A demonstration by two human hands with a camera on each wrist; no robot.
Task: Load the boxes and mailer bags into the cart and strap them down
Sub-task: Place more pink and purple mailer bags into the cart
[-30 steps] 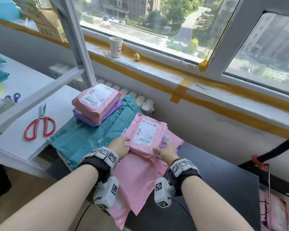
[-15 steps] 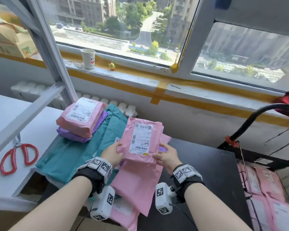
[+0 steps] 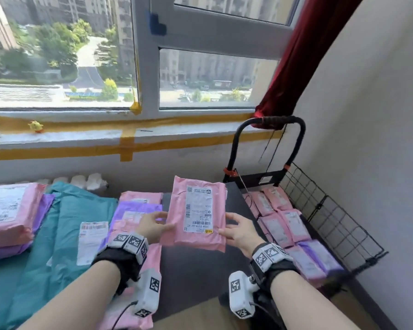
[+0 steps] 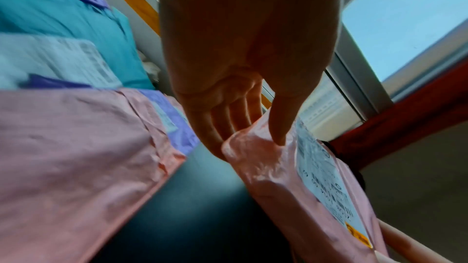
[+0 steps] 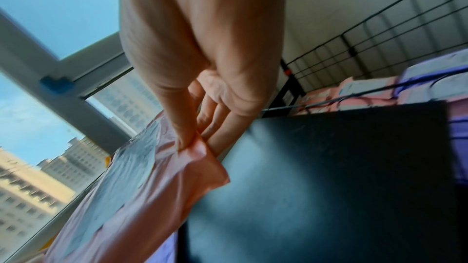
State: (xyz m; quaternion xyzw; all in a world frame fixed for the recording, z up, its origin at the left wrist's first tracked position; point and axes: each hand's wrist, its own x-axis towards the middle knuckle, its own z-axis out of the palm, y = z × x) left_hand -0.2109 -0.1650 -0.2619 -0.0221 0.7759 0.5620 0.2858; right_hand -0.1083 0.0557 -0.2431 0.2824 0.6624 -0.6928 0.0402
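Observation:
I hold a pink mailer bag (image 3: 196, 213) with a white label in the air above the black table (image 3: 200, 270). My left hand (image 3: 153, 226) pinches its left edge, thumb on top and fingers beneath, as the left wrist view shows on the pink mailer bag (image 4: 291, 177). My right hand (image 3: 239, 231) pinches the right edge of the pink mailer bag (image 5: 152, 177). The black cart (image 3: 343, 225) stands lower at the right, with wire sides and a looped handle (image 3: 270, 122). Several pink and purple mailers (image 3: 289, 225) lie inside it under a thin cord.
More mailers lie on the table at the left: teal bags (image 3: 65, 234), a purple one (image 3: 134, 210), a flat pink one (image 3: 143, 294), and a pink-and-purple stack (image 3: 7, 215). A window sill (image 3: 81, 134) runs behind; a red curtain (image 3: 303, 55) and white wall (image 3: 379, 139) close the right.
Both hands have carried the pink mailer up and to the right, off the pile. The view has swung right, so the cart now shows and the scissors have left the frame.

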